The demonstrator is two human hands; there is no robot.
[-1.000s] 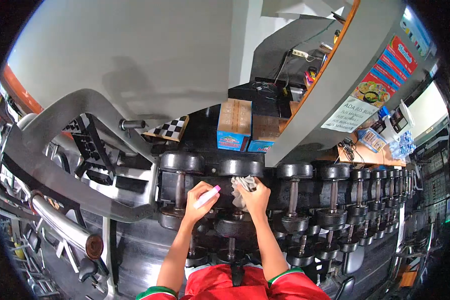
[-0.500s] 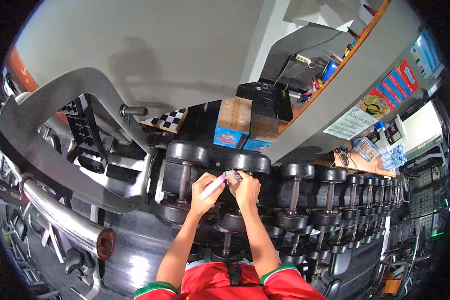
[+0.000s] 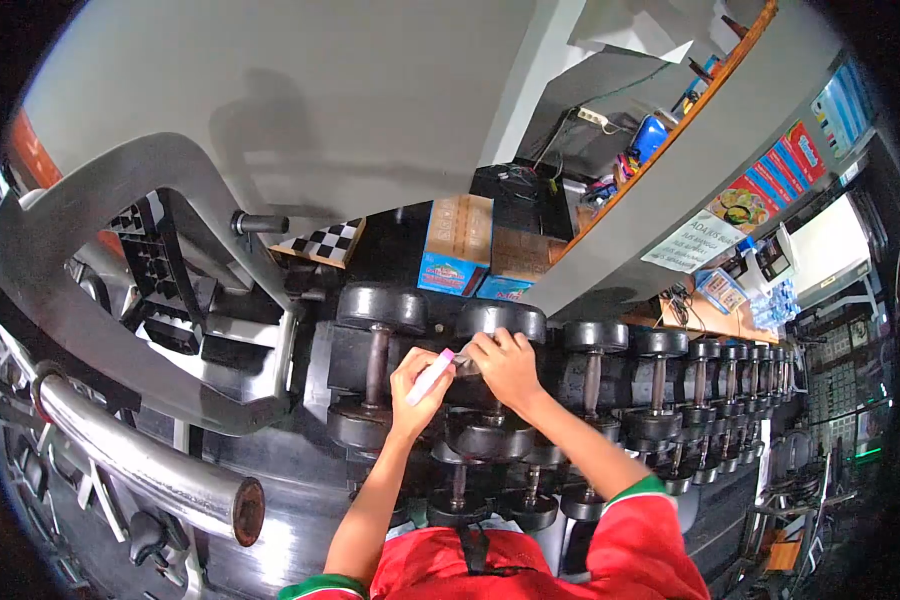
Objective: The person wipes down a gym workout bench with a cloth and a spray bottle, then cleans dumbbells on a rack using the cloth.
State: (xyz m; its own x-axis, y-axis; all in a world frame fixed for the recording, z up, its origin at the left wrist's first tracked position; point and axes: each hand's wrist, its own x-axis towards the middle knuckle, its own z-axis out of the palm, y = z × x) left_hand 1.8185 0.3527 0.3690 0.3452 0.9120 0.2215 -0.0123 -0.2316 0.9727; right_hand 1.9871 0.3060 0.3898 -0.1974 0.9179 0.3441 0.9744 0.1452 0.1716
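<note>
My left hand (image 3: 421, 385) is closed around a slim white bottle with a pink cap (image 3: 431, 377), held at a slant with the cap up. Close beside it, my right hand (image 3: 508, 368) bends its fingers over a crumpled greyish cloth (image 3: 467, 366), which is mostly hidden under them. That hand is over a black dumbbell (image 3: 503, 318) on the rack, at the lower edge of its far head; whether the fingers touch the metal I cannot tell. Left of it lies another large dumbbell (image 3: 378, 365) with a bare metal handle.
More dumbbells (image 3: 595, 370) run off to the right in rows, getting smaller. A grey-framed exercise machine (image 3: 155, 160) and a thick metal tube (image 3: 160, 460) stand on the left. Behind the rack are cardboard boxes (image 3: 457, 235), a checkered board (image 3: 327, 243) and a grey counter wall (image 3: 620, 235).
My right hand has shifted slightly right and turned, its elbow swinging outward, with its fingers now over the dumbbell head. The left hand with the bottle stays nearly in place.
</note>
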